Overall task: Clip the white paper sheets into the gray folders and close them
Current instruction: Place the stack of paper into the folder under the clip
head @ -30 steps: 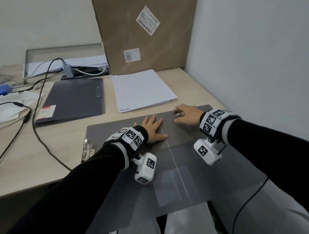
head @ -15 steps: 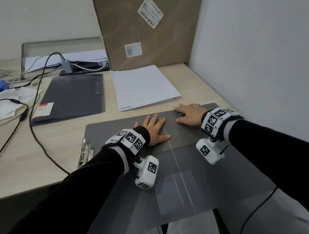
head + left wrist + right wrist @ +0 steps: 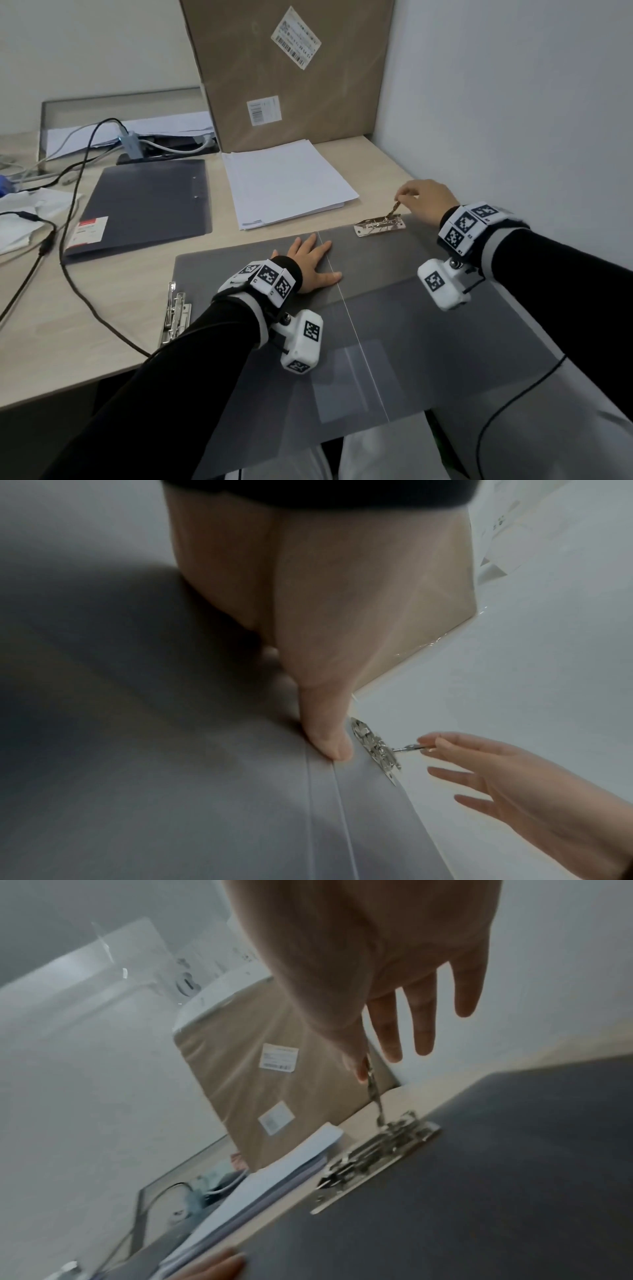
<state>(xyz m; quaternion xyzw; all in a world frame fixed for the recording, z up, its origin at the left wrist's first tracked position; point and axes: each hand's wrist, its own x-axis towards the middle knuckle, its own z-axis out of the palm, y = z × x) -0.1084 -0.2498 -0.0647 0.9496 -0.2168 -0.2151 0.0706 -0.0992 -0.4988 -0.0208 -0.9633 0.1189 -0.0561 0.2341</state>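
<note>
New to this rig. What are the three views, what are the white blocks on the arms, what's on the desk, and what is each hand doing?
No robot: a person wears three cameras. The head view looks down at the desk; each wrist view looks along one hand. The white blocks are the wrist cameras, with marker tags on the cuffs.

An open gray folder lies in front. Behind it are a stack of white paper sheets, a closed dark folder, cables and a cardboard box.

The left hand presses flat near the folder's crease. The right hand pinches the raised lever of the metal clip.
</note>
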